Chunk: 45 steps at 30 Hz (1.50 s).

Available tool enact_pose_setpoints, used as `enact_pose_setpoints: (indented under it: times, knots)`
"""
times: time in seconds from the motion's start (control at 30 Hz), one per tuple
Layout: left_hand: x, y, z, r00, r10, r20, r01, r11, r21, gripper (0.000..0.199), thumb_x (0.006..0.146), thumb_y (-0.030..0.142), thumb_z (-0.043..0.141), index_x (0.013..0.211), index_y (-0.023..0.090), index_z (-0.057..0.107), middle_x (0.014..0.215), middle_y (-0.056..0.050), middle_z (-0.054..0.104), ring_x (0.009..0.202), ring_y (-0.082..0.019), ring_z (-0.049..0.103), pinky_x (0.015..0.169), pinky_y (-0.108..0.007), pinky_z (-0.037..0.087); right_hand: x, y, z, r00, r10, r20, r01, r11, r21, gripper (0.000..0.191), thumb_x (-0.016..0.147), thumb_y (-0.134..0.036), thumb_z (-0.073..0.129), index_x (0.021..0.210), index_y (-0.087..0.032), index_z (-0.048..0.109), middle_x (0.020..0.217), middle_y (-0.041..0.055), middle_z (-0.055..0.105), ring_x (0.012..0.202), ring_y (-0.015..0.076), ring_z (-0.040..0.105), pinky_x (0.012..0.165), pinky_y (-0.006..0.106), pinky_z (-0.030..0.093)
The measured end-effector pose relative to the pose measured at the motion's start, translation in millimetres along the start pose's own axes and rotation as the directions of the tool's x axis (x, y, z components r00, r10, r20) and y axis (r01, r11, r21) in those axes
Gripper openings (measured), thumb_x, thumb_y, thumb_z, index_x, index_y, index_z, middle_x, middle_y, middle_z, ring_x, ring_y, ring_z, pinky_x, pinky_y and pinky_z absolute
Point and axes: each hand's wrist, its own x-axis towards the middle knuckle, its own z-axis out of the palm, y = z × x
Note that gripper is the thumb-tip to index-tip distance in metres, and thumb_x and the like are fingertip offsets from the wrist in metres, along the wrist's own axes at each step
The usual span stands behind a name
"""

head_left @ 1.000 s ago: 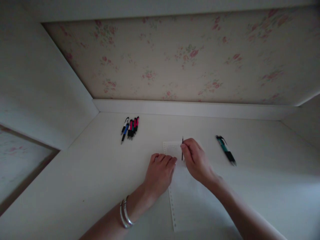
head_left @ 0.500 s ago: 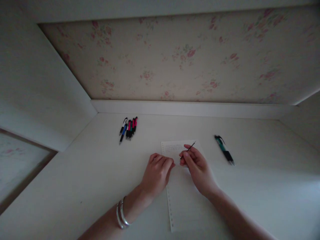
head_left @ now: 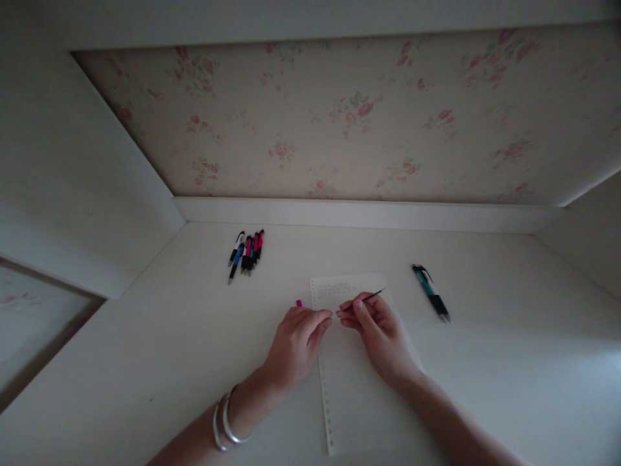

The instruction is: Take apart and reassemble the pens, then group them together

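Observation:
My left hand [head_left: 297, 343] is closed above the left edge of a ruled loose-leaf sheet [head_left: 354, 401]. A short magenta end of a pen barrel [head_left: 299, 303] sticks out behind its knuckles; the rest is hidden in the fingers. In my right hand [head_left: 381, 336], over the sheet, a thin dark pen refill [head_left: 372, 296] is pinched between thumb and fingers, its narrow end pointing up and to the right. The fingertips of both hands are close together, with a small gap between them. Handwriting shows on the sheet's upper lines.
Several pens [head_left: 247, 252] in pink, blue, white and green lie bunched at the back left of the white desk [head_left: 194, 362]. Two pens [head_left: 431, 294], at least one green, lie side by side on the right. A low white ledge [head_left: 359, 213] and floral wall stand behind.
The refill has tipped to a flatter slant in my right hand. My left hand has turned slightly, and the magenta end now shows behind it. The view has shifted a little.

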Motion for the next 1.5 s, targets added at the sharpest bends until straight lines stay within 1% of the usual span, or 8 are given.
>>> enact_pose_setpoints:
  times: [0.3, 0.47, 0.63, 1.0, 1.13, 1.33, 1.43, 1.5]
  knots:
    - [-1.1, 2.0, -2.7, 0.999, -0.049, 0.010, 0.050, 0.995, -0.081, 0.013, 0.097, 0.023, 0.057, 0.105, 0.020, 0.066, 0.091, -0.005, 0.075, 0.083, -0.017, 0.069, 0.078, -0.029, 0.054, -0.8, -4.8, 6.6, 0.996, 0.015, 0.093, -0.009, 0.998, -0.063, 0.029, 0.084, -0.047, 0.071, 0.088, -0.020, 0.061, 0.086, 0.0046, 0.074, 0.078, 0.0164, 0.072, 0.073, 0.031, 0.059]
    - [-3.8, -0.2, -1.2, 0.992, -0.125, -0.009, 0.123, 0.986, -0.109, 0.011, 0.096, 0.025, 0.059, 0.103, 0.020, 0.065, 0.093, -0.005, 0.075, 0.084, -0.017, 0.071, 0.078, -0.028, 0.056, 0.7, -6.5, 3.9, 0.991, -0.023, 0.133, 0.044, 0.986, -0.159, 0.025, 0.083, -0.045, 0.072, 0.086, -0.020, 0.067, 0.081, 0.0035, 0.073, 0.075, 0.0161, 0.069, 0.072, 0.030, 0.056]
    - [-4.5, -1.8, -0.4, 0.976, -0.218, 0.032, 0.220, 0.957, -0.189, 0.012, 0.094, 0.029, 0.062, 0.101, 0.020, 0.064, 0.090, -0.004, 0.075, 0.082, -0.017, 0.073, 0.075, -0.027, 0.058, -1.1, -10.6, 3.8, 0.975, -0.039, 0.221, 0.094, 0.965, -0.245, 0.022, 0.084, -0.042, 0.071, 0.083, -0.021, 0.072, 0.078, 0.0027, 0.072, 0.073, 0.0166, 0.067, 0.068, 0.028, 0.054]
    - [-2.1, 0.5, -4.1, 0.951, -0.305, 0.059, 0.310, 0.920, -0.239, 0.013, 0.093, 0.033, 0.063, 0.091, 0.020, 0.061, 0.080, -0.001, 0.075, 0.073, -0.016, 0.074, 0.065, -0.022, 0.056, -2.9, -12.2, -0.1, 0.951, 0.003, 0.308, 0.086, 0.958, -0.274, 0.017, 0.087, -0.038, 0.068, 0.088, -0.026, 0.080, 0.092, 0.0034, 0.077, 0.087, 0.0194, 0.069, 0.084, 0.034, 0.055]
    - [-0.2, 2.6, -6.2, 0.952, -0.301, 0.049, 0.304, 0.923, -0.234, 0.013, 0.094, 0.033, 0.060, 0.090, 0.020, 0.061, 0.078, -0.001, 0.075, 0.070, -0.015, 0.073, 0.064, -0.022, 0.055, -3.5, -9.2, -0.2, 0.955, 0.032, 0.296, 0.043, 0.969, -0.244, 0.020, 0.085, -0.041, 0.069, 0.096, -0.027, 0.079, 0.095, 0.0034, 0.078, 0.088, 0.0194, 0.070, 0.087, 0.037, 0.056]
    - [-2.6, 3.7, -6.5, 0.952, -0.293, 0.087, 0.306, 0.916, -0.260, 0.017, 0.093, 0.037, 0.062, 0.091, 0.020, 0.060, 0.080, -0.001, 0.074, 0.071, -0.015, 0.073, 0.065, -0.022, 0.054, -2.9, -13.0, 1.7, 0.944, 0.006, 0.329, 0.086, 0.961, -0.265, 0.023, 0.089, -0.041, 0.065, 0.082, -0.024, 0.079, 0.084, 0.0033, 0.074, 0.084, 0.0190, 0.067, 0.080, 0.032, 0.055]
    - [-2.8, 4.3, -8.1, 0.952, -0.304, 0.047, 0.307, 0.932, -0.195, 0.019, 0.097, 0.038, 0.053, 0.094, 0.020, 0.060, 0.080, -0.002, 0.072, 0.070, -0.015, 0.070, 0.067, -0.025, 0.054, -2.6, -9.6, 0.1, 0.952, 0.000, 0.306, 0.082, 0.963, -0.256, 0.024, 0.089, -0.042, 0.065, 0.081, -0.023, 0.079, 0.087, 0.0044, 0.074, 0.084, 0.0192, 0.067, 0.081, 0.033, 0.054]
    - [-1.4, 4.8, -8.6, 0.955, -0.297, -0.020, 0.294, 0.952, -0.085, 0.020, 0.101, 0.033, 0.045, 0.098, 0.020, 0.060, 0.085, -0.004, 0.071, 0.078, -0.018, 0.069, 0.074, -0.030, 0.054, -1.9, -4.8, -2.2, 0.971, -0.017, 0.240, 0.076, 0.968, -0.239, 0.025, 0.089, -0.042, 0.066, 0.079, -0.023, 0.078, 0.092, 0.0058, 0.074, 0.085, 0.0190, 0.066, 0.083, 0.033, 0.053]
